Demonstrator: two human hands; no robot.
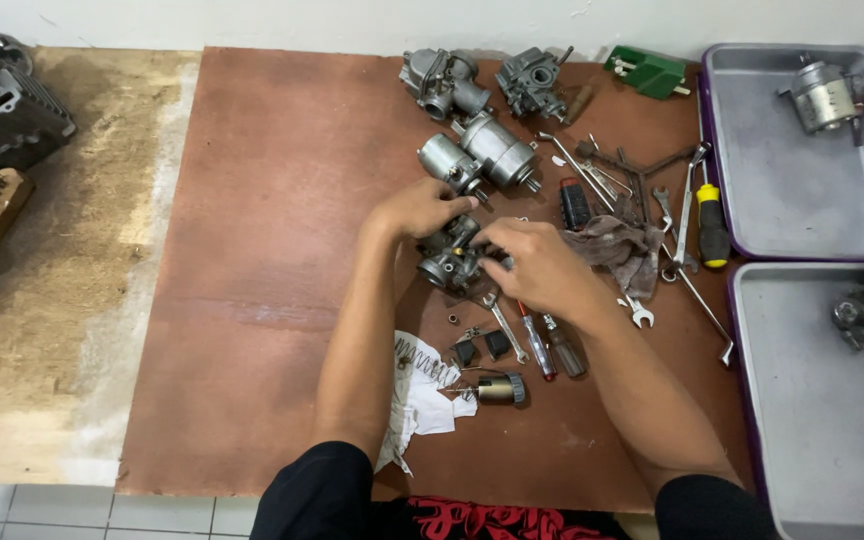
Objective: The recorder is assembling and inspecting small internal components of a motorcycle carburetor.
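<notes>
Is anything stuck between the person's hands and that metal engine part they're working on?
No. Both the left hand and the right hand are already on the carburetor, gripping it from either side. Nothing visible lies between them and it.

Small green box (649,72) lying tilted at the upper right of the frame, near the grey tray (794,205), no labels, signs or screens visible
</notes>
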